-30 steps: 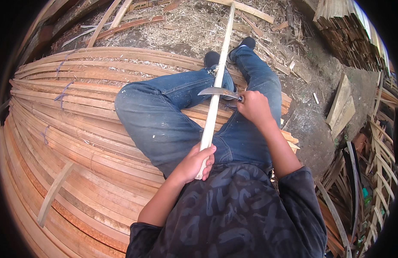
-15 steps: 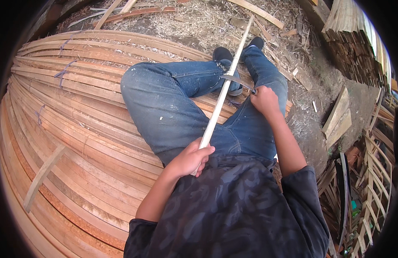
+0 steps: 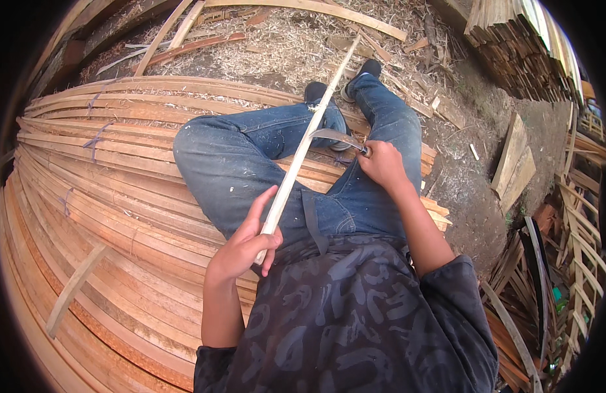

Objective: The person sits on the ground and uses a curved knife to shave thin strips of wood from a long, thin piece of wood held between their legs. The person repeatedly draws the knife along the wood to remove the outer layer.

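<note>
Beyond our left hand (image 3: 243,247), loosely gripping its end, pale stick (image 3: 299,157) seemingly mid-shaving; right hand (image 3: 383,162) grips curved knife (image 3: 342,138); next stroke likely needs firmer hold.

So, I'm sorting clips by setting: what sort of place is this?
Probably a timber yard or rough woodworking spot: tied bundles of wooden strips, scattered shavings, and a curved knife in the right hand suggest it.

A dark shirt (image 3: 355,314) is sporting grey brushstroke shapes, short sleeves (image 3: 457,298) flanking it; beyond the shirt, faded blue jeans (image 3: 227,164) and dark shoes (image 3: 371,67) are showing!
</note>
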A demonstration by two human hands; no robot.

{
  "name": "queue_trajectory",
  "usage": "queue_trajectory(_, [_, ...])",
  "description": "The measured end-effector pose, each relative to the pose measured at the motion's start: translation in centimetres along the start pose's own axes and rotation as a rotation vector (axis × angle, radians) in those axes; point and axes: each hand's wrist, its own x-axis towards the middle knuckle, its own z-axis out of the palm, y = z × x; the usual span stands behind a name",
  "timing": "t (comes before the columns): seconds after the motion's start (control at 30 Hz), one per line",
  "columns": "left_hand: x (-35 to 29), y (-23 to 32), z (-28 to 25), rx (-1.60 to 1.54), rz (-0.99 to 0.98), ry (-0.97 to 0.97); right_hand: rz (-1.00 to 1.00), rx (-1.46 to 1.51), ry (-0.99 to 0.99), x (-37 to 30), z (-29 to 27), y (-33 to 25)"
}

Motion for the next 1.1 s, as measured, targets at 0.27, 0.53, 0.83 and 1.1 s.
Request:
queue_trajectory(0.27, [-6.4, 1.9, 0.1, 0.136, 0.206, -0.067, -0.076, 0.434, -0.117, -4.3, -0.2, -3.0])
queue_trajectory(0.53, [-4.2, 1.0, 0.5, -0.093, 0.379, -0.341, -0.148, 0.693, -0.155, -5.5, 0.2, -4.1])
queue_trajectory(0.83, [-2.1, 1.2, 2.1, 0.146, 0.878, 0.647, -0.041, 0.868, -0.111, -5.3, 0.2, -1.1])
queue_trajectory(1.1, [-4.6, 0.4, -2.9, 0.415, 0.718, 1.258, -0.024, 0.849, -0.134, -5.6, -0.4, -1.4])
